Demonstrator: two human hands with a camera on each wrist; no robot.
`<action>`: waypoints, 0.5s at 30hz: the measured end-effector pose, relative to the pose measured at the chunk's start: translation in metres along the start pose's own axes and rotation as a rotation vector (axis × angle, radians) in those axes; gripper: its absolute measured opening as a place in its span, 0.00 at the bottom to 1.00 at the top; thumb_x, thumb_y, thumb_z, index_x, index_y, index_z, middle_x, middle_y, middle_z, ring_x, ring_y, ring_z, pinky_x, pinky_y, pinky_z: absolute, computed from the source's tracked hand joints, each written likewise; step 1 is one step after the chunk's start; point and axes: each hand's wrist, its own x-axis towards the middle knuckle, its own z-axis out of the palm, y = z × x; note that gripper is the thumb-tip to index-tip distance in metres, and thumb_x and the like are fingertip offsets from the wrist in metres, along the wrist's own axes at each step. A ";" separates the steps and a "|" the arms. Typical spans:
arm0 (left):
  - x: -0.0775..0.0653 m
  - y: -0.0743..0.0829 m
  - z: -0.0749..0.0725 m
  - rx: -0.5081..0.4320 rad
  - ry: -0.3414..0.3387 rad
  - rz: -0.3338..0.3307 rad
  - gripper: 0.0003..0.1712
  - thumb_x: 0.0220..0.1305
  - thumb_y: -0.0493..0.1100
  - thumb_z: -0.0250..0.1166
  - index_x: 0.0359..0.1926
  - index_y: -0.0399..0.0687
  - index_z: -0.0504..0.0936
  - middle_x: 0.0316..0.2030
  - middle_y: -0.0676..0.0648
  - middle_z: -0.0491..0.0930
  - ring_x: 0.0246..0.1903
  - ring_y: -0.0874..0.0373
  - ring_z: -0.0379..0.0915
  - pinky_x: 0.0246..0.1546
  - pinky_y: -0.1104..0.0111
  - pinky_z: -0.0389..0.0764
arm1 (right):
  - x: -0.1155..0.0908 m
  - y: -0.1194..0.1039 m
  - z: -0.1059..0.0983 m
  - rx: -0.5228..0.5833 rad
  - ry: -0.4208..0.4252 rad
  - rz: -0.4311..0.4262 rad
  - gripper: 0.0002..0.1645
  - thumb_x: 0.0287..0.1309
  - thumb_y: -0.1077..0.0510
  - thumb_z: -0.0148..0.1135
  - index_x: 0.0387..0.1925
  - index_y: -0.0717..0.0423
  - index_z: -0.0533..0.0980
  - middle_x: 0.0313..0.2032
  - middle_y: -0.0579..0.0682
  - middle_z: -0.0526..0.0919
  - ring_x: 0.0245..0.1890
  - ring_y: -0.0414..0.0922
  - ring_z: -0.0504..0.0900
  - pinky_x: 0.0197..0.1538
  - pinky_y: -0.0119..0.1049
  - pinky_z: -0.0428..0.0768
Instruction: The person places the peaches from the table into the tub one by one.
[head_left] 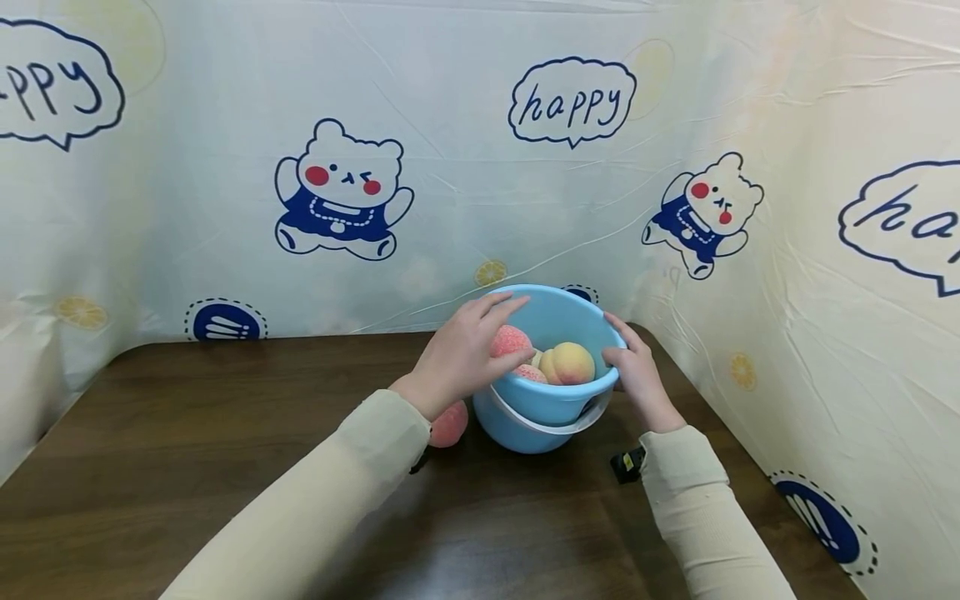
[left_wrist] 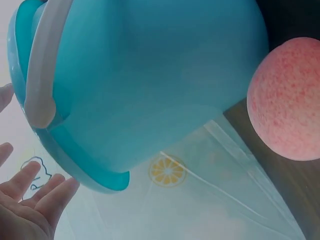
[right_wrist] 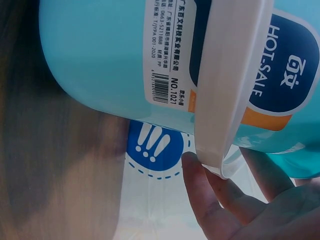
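A light blue bucket (head_left: 555,400) with a pale handle (head_left: 592,414) hanging down its front stands on the table. Inside it lie a yellow peach (head_left: 572,364), a pink peach (head_left: 512,340) and more fruit partly covered by my left hand. That left hand (head_left: 471,346) hovers over the left rim, fingers spread and straight, holding nothing. On the other side my right hand (head_left: 636,367) grips the rim, thumb on top and fingers outside. In the right wrist view its fingers (right_wrist: 205,192) lie beside the handle's end. Another pink peach (left_wrist: 287,100) rests on the table left of the bucket.
The brown wooden table (head_left: 225,467) ends at a printed curtain (head_left: 450,167) behind and along the right. A small black object (head_left: 627,465) shows by the right cuff. The bucket's side has a printed label (right_wrist: 167,55).
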 end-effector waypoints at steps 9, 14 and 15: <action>-0.006 -0.009 -0.006 0.033 0.030 0.008 0.39 0.62 0.60 0.67 0.71 0.57 0.68 0.69 0.46 0.68 0.68 0.47 0.65 0.56 0.50 0.79 | 0.001 0.001 0.000 0.004 -0.003 0.000 0.43 0.60 0.64 0.42 0.77 0.41 0.52 0.76 0.58 0.53 0.54 0.59 0.73 0.33 0.31 0.78; -0.011 -0.017 -0.008 0.022 0.017 -0.015 0.40 0.62 0.61 0.67 0.72 0.59 0.67 0.70 0.46 0.66 0.68 0.46 0.64 0.55 0.49 0.80 | 0.000 0.000 0.000 -0.014 0.001 0.000 0.44 0.59 0.64 0.42 0.78 0.42 0.52 0.76 0.58 0.53 0.52 0.58 0.74 0.32 0.31 0.78; -0.013 -0.019 -0.009 0.019 0.014 -0.020 0.40 0.62 0.61 0.66 0.72 0.59 0.66 0.70 0.46 0.66 0.68 0.46 0.64 0.56 0.48 0.79 | 0.000 0.000 0.000 -0.017 0.002 0.000 0.44 0.59 0.64 0.42 0.78 0.42 0.52 0.76 0.58 0.53 0.51 0.58 0.75 0.32 0.31 0.78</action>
